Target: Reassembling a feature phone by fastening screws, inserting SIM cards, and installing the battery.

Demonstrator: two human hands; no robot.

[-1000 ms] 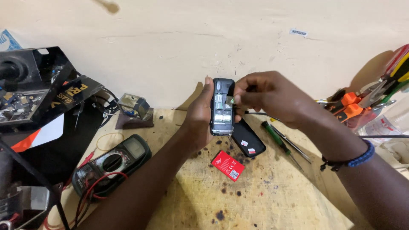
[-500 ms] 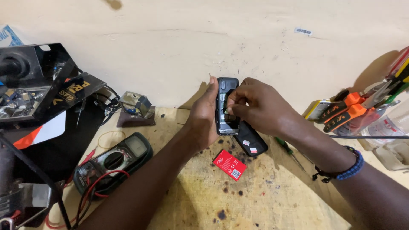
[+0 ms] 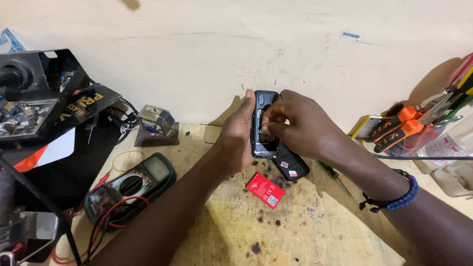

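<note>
The left hand [image 3: 237,139] is wrapped around a small black phone [image 3: 263,129], holding it upright with its open back showing above the wooden table [image 3: 305,231], while the right hand [image 3: 294,123] has its fingertips [image 3: 266,129] pinched together inside the phone's open back. Just below the phone a black cover [image 3: 290,165] lies on the table, with a red battery [image 3: 265,190] close beside it. A multimeter [image 3: 132,187] with red leads sits well to the left, and orange-handled pliers [image 3: 400,125] lie at the right.
</note>
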